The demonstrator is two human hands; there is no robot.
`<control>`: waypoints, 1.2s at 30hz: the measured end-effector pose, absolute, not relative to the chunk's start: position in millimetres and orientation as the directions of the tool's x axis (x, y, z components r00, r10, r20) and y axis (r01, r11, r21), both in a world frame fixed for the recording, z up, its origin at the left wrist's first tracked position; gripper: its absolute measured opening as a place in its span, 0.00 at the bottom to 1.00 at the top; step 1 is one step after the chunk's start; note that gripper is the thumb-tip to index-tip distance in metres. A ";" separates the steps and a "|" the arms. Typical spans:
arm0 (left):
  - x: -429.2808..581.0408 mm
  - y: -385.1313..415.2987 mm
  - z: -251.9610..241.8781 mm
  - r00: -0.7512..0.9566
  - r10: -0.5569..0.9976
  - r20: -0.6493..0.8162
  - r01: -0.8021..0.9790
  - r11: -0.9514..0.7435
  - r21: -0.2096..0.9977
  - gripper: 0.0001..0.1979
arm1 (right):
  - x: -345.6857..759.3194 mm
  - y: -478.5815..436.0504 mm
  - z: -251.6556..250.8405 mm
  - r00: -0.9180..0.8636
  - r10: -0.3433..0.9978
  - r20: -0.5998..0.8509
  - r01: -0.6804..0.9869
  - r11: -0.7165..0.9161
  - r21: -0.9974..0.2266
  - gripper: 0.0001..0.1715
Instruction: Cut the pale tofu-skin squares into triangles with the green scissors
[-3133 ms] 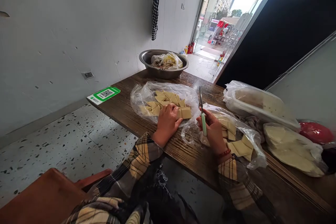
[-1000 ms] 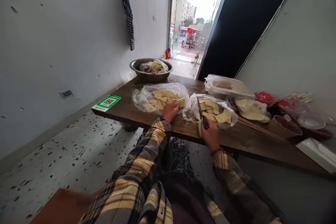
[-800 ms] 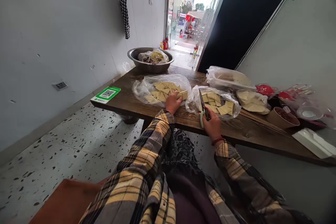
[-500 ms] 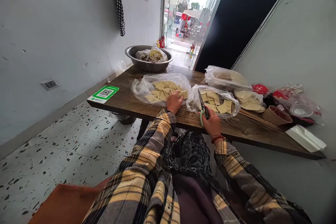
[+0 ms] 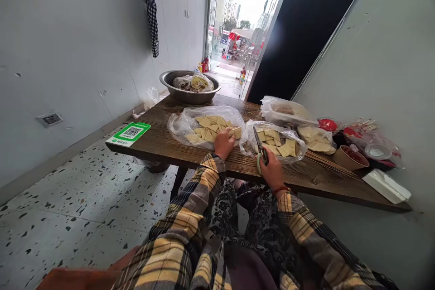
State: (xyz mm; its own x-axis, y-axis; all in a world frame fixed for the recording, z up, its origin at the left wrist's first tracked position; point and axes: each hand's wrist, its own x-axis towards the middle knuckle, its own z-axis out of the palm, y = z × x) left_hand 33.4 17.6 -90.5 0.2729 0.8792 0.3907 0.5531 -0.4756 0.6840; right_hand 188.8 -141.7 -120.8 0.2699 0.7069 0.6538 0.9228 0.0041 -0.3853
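Observation:
My right hand (image 5: 272,170) is wrapped round the handles of a pair of scissors (image 5: 259,145) with pale green grips; the blades point up and away over the right plastic bag (image 5: 300,146). Flat, pale yellow tofu sheet pieces (image 5: 271,136) lie on that bag. At the near right edge of the left plastic bag (image 5: 178,126), my left hand (image 5: 224,143) is closed on a small stack of tofu sheets (image 5: 235,132), its fingertips partly hidden. Beside it spreads a heap of cut tofu sheet pieces (image 5: 208,128), many of them triangular.
A metal basin (image 5: 190,96) with bagged items stands at the table's far end. A green QR code card (image 5: 132,133) lies at the left corner. Rightward are thin sticks (image 5: 331,161), a paper tub (image 5: 350,157), a white box (image 5: 386,186) and bagged sheets (image 5: 316,139).
The camera has tipped up slightly, so the table sits lower in view. Both hands keep nearly the same place over the bags, with the scissors still in the right one.

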 end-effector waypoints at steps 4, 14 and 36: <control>34.1 17.9 -89.1 0.259 0.888 0.380 0.545 -0.459 0.702 0.14 | 188.4 -142.0 -119.9 0.266 0.704 0.658 0.926 0.004 -0.378 0.27; 34.3 17.6 -90.3 0.253 0.885 0.391 0.476 -0.466 0.746 0.13 | 184.3 -143.3 -117.8 0.302 0.702 0.645 0.912 -0.016 -0.409 0.26; 31.4 26.9 -92.6 0.101 0.900 0.423 0.222 -0.435 0.873 0.12 | 180.4 -140.6 -113.3 0.361 0.644 0.674 0.884 -0.006 -0.468 0.24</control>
State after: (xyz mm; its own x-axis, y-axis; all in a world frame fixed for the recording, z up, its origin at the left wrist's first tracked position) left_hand 31.4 26.9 -92.6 0.1014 0.9004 0.4231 0.2222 -0.4350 0.8726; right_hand 180.4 -140.6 -113.3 0.3611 0.6443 0.6742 0.8839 -0.0061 -0.4676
